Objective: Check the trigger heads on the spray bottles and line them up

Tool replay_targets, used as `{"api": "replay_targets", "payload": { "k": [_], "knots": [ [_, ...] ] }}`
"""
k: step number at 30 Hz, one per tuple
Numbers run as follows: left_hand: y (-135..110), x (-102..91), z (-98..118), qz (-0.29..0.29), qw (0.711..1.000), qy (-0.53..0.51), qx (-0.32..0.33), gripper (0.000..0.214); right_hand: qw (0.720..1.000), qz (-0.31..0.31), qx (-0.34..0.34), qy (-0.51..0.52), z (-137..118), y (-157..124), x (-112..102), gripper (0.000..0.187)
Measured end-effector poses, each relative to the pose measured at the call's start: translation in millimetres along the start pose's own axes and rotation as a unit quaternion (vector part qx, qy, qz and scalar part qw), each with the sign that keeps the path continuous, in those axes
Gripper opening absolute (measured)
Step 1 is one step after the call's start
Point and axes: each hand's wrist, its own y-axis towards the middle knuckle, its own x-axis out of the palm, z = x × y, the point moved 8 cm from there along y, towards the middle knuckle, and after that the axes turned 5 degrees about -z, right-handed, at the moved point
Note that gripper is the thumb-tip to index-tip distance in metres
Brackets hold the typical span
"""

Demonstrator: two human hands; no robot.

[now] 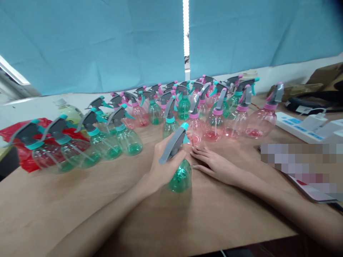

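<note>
My left hand [163, 165] is wrapped round the neck of a green spray bottle [180, 179] with a grey and turquoise trigger head. The bottle is close to upright, low over or on the wooden table [214, 217]; I cannot tell whether its base touches. My right hand [213, 162] lies palm down on the table just right of it, fingers stretched out and holding nothing. Beyond my hands stand another green spray bottle [169, 125], partly hidden, and a pink spray bottle [195, 130].
Green spray bottles [130, 141] stand in a row at left, beside a red plastic bag [29, 166]. Several pink and green ones crowd the back. A white power strip [294, 125], a black coil [308, 101] and a flat blurred-out item [311, 185] lie at right.
</note>
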Motion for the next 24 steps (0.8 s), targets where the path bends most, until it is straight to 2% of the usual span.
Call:
{"api": "replay_targets", "payload": {
  "k": [24],
  "knots": [
    [0.3,0.1,-2.1,-0.001,1.0,-0.005,-0.01,0.007,1.0,0.013,-0.003,0.003,1.1,0.3,-0.2,0.055]
  ]
}}
